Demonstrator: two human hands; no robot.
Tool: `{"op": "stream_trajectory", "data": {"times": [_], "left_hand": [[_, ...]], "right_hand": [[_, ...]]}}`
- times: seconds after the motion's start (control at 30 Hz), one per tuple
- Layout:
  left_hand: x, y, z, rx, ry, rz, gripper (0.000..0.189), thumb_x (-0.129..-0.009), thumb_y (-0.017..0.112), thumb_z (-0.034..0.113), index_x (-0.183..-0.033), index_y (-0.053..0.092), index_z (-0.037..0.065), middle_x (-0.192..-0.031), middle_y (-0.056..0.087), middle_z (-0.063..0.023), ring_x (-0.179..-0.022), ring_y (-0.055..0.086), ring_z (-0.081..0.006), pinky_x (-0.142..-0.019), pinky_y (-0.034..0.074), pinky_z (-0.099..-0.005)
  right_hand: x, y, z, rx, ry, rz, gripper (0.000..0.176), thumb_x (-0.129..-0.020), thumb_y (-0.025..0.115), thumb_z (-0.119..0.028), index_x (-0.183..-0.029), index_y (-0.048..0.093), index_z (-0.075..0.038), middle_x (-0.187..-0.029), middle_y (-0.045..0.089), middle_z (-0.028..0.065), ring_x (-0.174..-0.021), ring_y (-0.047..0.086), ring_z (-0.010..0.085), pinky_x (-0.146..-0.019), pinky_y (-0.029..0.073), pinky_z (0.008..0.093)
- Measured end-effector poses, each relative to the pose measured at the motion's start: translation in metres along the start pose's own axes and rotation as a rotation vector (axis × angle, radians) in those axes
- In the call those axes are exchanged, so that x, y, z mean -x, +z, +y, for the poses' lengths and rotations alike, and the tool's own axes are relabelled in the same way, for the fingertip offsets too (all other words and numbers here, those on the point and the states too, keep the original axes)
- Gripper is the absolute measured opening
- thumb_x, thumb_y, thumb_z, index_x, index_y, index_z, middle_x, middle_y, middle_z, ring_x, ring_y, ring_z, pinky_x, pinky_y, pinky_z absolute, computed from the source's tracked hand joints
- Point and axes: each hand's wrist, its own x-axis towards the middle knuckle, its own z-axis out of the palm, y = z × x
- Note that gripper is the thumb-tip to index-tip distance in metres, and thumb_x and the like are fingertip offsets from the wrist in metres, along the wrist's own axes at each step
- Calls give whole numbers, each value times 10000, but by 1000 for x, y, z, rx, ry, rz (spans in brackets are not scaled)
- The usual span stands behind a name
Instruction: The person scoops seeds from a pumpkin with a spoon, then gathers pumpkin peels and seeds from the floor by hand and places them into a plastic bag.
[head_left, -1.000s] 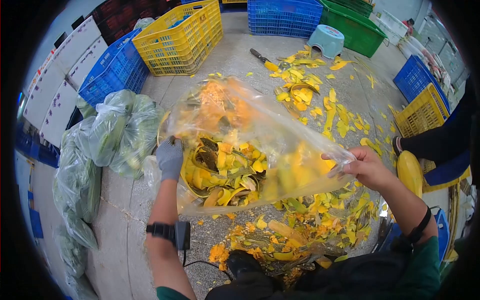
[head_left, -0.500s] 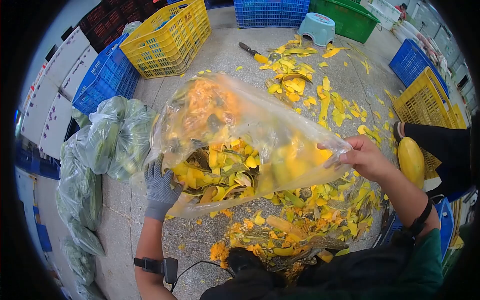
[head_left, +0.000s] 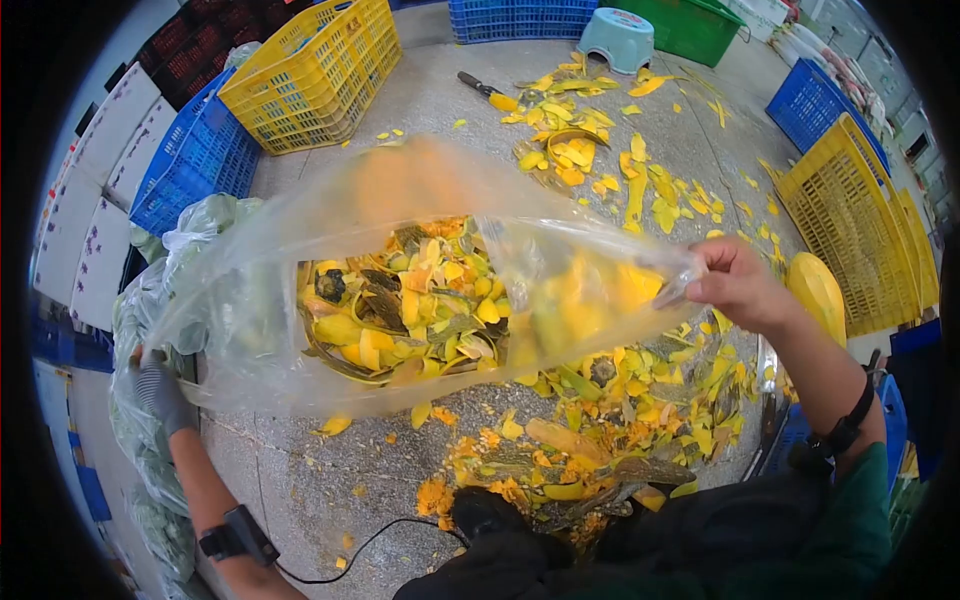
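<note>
A large clear plastic bag (head_left: pixel 240 335) is stretched wide between my two hands, its mouth facing me. Yellow and green peelings (head_left: pixel 430 310) with orange pulp lie inside it. My left hand (head_left: pixel 165 395), in a grey glove, is closed on the bag's left edge, its fingertips partly hidden. On the other side, my bare right hand (head_left: pixel 738 285) pinches the bag's right corner between thumb and fingers. More peelings (head_left: pixel 590 430) cover the floor in front of my feet, below the bag.
Bagged green vegetables (head_left: pixel 150 330) line the left side. A yellow crate (head_left: pixel 310 85) and a blue crate (head_left: pixel 200 155) stand behind them. A peeler-like tool (head_left: pixel 485 88), a light-blue stool (head_left: pixel 617 40) and scattered peel lie ahead. A yellow gourd (head_left: pixel 815 295) rests near the right yellow crate (head_left: pixel 860 230).
My left hand has moved left and slightly down, pulling the bag's edge outward and widening its mouth. My right hand stays on its corner. The dark-clothed leg at right has left that spot.
</note>
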Motion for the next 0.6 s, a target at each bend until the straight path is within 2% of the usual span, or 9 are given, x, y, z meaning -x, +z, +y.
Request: {"op": "stream_trajectory", "data": {"times": [0.03,0.13,0.17,0.23,0.27,0.4,0.47,0.53,0.6], "left_hand": [[7,67,98,-394,-296,269,239,-910,447,112,-1061,615,33,-1081,641,-160,-874,651,-247,-686,500,-360],[-27,-4,13,-857,40,-97,268,-929,542,227,-1089,589,16,-1015,635,-86,-886,611,-185,-709,480,-357],[-15,36,49,-417,-209,52,392,-899,614,271,-1179,570,0,-1101,639,-133,-954,630,-245,-779,490,-362],[-8,68,46,-728,219,0,660,-919,595,323,-1459,345,37,-1394,463,-200,-1284,451,-304,-1076,346,-396],[20,106,101,-1028,387,-28,677,-918,596,271,-1483,300,45,-1466,369,-219,-1371,339,-339,-1141,252,-414],[98,216,237,-1079,746,-151,616,-851,614,106,-1432,411,79,-1444,400,-222,-1337,379,-383,-1112,295,-460],[126,237,263,-1017,865,-171,618,-808,618,36,-1403,472,121,-1430,428,-211,-1314,413,-397,-1091,319,-485],[163,254,273,-457,750,-600,521,-759,631,27,-1271,588,114,-1299,558,-197,-1189,527,-409,-1030,389,-483],[197,265,287,-409,860,-1190,493,-778,674,78,-1251,554,12,-1243,576,-196,-1152,549,-380,-1040,390,-454]], "right_hand": [[-2,-2,-2,75,-51,18,213,-818,694,-174,-950,702,-7,-887,710,36,-782,631,100,-726,487,260],[-7,-9,-1,426,-35,124,195,-816,714,-243,-818,687,-51,-755,636,-1,-664,526,69,-618,407,249],[-7,-11,3,463,-3,148,227,-826,712,-279,-790,679,-58,-715,591,-12,-638,475,69,-591,370,257],[-9,-19,7,538,86,136,251,-862,692,-311,-870,680,-60,-740,583,-22,-681,484,68,-614,378,264],[-8,-25,9,569,141,90,268,-887,676,-307,-979,689,-55,-804,621,-21,-750,544,69,-664,422,263],[9,-42,21,346,59,141,388,-873,665,-378,-1050,629,-35,-962,652,47,-841,604,115,-707,491,281],[22,-57,28,425,126,209,543,-879,645,-400,-1276,526,-50,-1225,600,113,-1029,615,181,-826,530,317],[40,-79,41,490,220,202,664,-883,627,-440,-1396,439,-62,-1366,509,171,-1175,558,258,-941,494,374],[58,-108,77,822,375,133,775,-871,610,-523,-1452,374,-67,-1441,432,209,-1313,446,329,-1065,392,428]]}}
